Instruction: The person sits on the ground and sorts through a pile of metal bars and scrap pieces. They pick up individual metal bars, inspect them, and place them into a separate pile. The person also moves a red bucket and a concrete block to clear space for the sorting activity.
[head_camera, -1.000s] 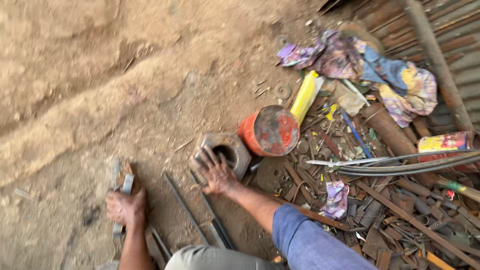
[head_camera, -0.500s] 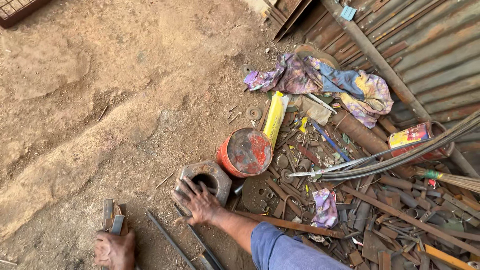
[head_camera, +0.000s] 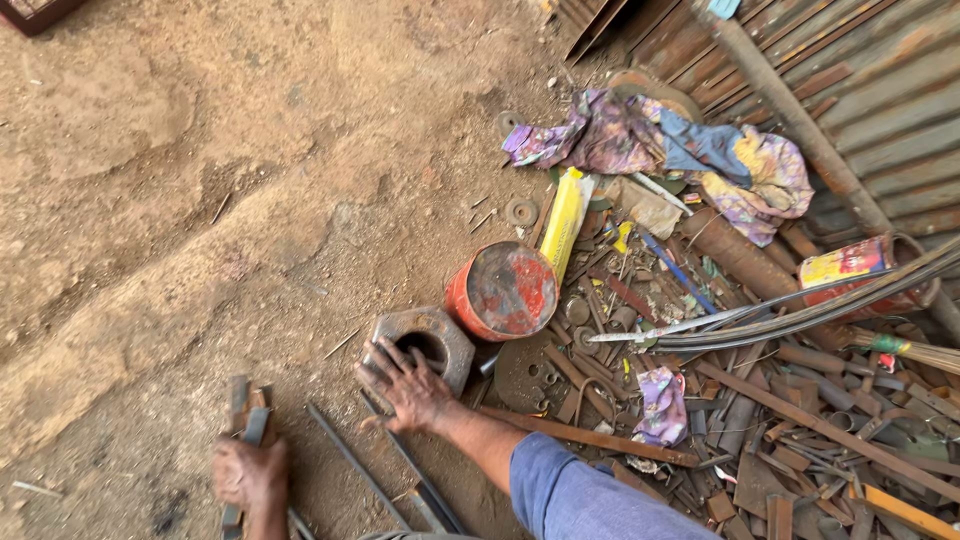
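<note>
In the head view, the person's right hand (head_camera: 408, 388) lies palm down with fingers spread on the near edge of a heavy grey metal block with a round hole (head_camera: 422, 345), which sits on the brown dirt ground (head_camera: 200, 200); its grip is apart, flat on the block and closed on nothing. The left hand (head_camera: 248, 475) is low at the frame edge, its grip closed around a bundle of short rusty flat steel bars (head_camera: 245, 420) standing out of the fist. Thin dark steel rods (head_camera: 385, 470) lie on the ground between the two hands. Just beside the block stands a red dented paint tin (head_camera: 503, 290), with a yellow long packet (head_camera: 564, 215) behind it. Rusty scrap metal (head_camera: 800, 440) and a patterned purple cloth (head_camera: 640, 135) lie to the right.
</note>
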